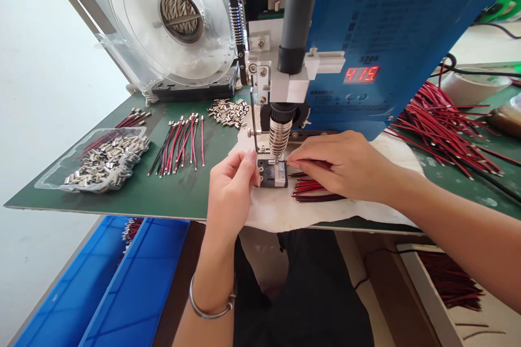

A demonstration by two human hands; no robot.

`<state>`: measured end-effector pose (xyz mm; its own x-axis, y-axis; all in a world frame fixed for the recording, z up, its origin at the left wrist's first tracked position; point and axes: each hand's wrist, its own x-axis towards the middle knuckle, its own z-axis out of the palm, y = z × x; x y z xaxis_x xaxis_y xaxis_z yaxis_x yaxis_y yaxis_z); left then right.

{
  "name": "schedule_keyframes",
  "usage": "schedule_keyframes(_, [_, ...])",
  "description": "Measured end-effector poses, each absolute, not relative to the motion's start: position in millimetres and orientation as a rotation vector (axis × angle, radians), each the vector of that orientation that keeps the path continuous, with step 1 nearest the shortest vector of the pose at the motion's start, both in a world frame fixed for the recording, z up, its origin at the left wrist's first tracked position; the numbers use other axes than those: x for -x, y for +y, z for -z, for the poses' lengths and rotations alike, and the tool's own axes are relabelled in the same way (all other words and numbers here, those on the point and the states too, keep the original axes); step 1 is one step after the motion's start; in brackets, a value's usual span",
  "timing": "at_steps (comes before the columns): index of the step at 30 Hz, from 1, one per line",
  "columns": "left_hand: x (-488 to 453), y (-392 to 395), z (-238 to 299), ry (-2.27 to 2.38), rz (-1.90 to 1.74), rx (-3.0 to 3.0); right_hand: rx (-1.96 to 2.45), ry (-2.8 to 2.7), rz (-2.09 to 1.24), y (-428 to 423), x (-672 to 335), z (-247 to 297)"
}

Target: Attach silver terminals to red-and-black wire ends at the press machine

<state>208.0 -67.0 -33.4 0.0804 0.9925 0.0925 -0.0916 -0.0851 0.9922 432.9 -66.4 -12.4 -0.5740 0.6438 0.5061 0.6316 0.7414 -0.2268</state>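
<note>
A blue soldering machine [345, 27] has its spring-wrapped soldering head [280, 138] lowered over a small dark fixture [267, 178] with a metal block on it. At the fixture's left edge my left hand [232, 190] is closed, thumb against fingers; whatever it may hold is hidden. My right hand [345, 165] pinches a thin dark wire [288, 162] whose end lies under the head. Below my right hand, a bundle of red and black wires [311, 188] rests on a white cloth [277, 217], partly covered by the hand.
To the left are a clear tray [52, 178] of metal connectors, a row of wires with connectors [183, 143] and a loose connector pile [230, 113]. A solder spool [181, 16] stands behind. Many red wires [443, 124] lie right. Blue bins [134, 287] sit below the table edge.
</note>
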Motion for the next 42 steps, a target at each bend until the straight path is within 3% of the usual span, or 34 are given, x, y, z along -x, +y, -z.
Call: schedule_keyframes(42, [-210,-68,38,1.006,-1.353,-1.202,0.808,-2.231,0.126,-71,-435,8])
